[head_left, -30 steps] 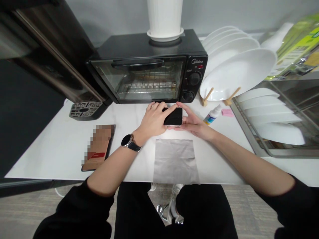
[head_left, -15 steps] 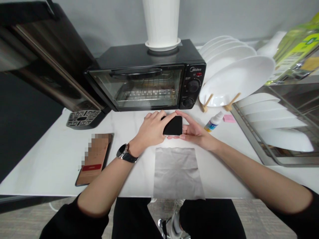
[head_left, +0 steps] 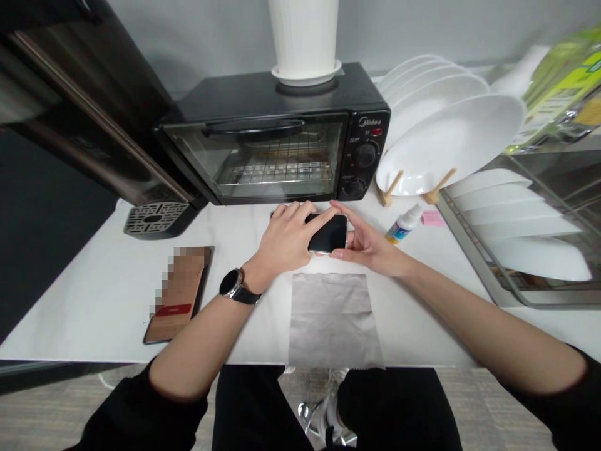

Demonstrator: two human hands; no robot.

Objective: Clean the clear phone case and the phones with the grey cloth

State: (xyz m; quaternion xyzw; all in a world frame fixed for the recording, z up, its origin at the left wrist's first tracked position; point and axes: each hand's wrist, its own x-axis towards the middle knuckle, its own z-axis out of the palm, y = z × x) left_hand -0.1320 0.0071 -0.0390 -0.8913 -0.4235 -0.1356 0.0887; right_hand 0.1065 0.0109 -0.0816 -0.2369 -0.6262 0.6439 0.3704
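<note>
Head view, and both forearms are reaching out over the white table [head_left: 107, 294], meeting in the middle just in front of the black toaster oven [head_left: 277, 144]. The left hand [head_left: 286, 241], a black-strapped round wristwatch [head_left: 233, 285] on its wrist, is lying knuckles-up with its fingers curled over the slim, glossy black rectangular phone [head_left: 330, 233], clamping its left end. The right hand [head_left: 369, 244] is cupping the phone's right end, thumb along the near edge, forefinger arching over the far corner, so the phone is being gripped between both hands, just above the tabletop.

Directly near of the hands, a soft grey square cloth [head_left: 333, 319] is lying flat, faintly creased, its near edge hanging past the table. To the left, a second flat phone with a blurred brown screen [head_left: 177, 294] is resting face-up. To the right, a small white dropper bottle [head_left: 402, 224] is lying tilted beside smooth white plates in a wooden rack [head_left: 446, 141].

The phone's left half is hiding under the left fingers; whether it is touching the table is hard to make out.
</note>
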